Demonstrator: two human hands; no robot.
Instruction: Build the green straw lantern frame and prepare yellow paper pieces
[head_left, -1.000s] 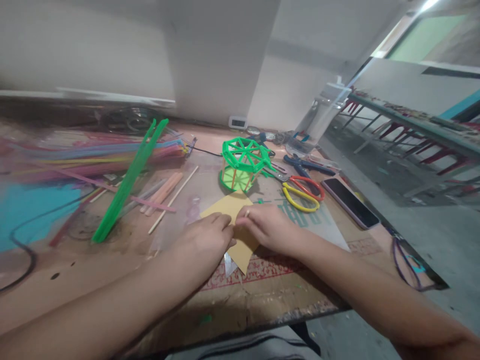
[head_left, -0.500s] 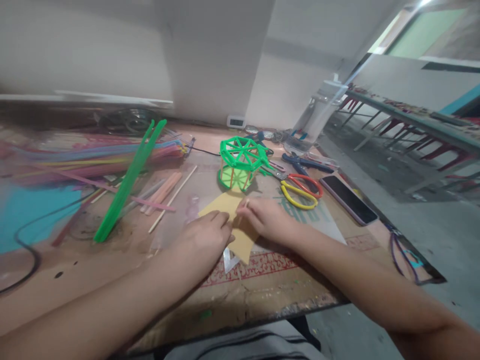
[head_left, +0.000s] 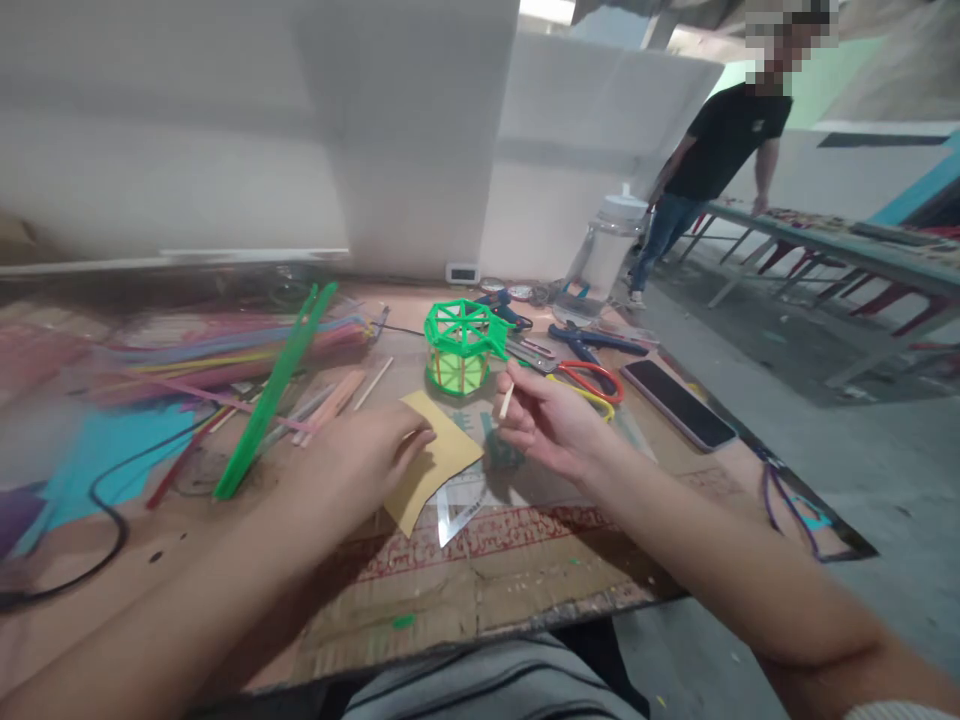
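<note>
My right hand (head_left: pixel 551 420) pinches a short wooden stick (head_left: pixel 507 402) between thumb and fingers, raised a little above the table. A yellow-tan sheet of sandpaper (head_left: pixel 442 445), or stiff paper like it, lies tilted at my left hand (head_left: pixel 375 435). The left fingers are curled over the sheet's left side, and the thumb rests against its face. Beyond both hands stands a green wheel-like frame (head_left: pixel 463 340), two spoked rings joined by thin wooden posts. Under the sheet, a clear triangle ruler (head_left: pixel 450 520) pokes out.
Scissors (head_left: pixel 592 380), dark pliers (head_left: pixel 596 342) and a phone (head_left: pixel 679 405) lie to the right. A water bottle (head_left: pixel 600 255) stands behind. Green strips (head_left: pixel 274 400), coloured pipe cleaners (head_left: pixel 225 360) and a cable (head_left: pixel 112 545) spread leftwards. A person in black (head_left: pixel 727 140) stands by another table.
My hands have moved apart. The right hand has lifted off the sheet with the stick, and the left has shifted left with the sheet. A person has come into view at the back right.
</note>
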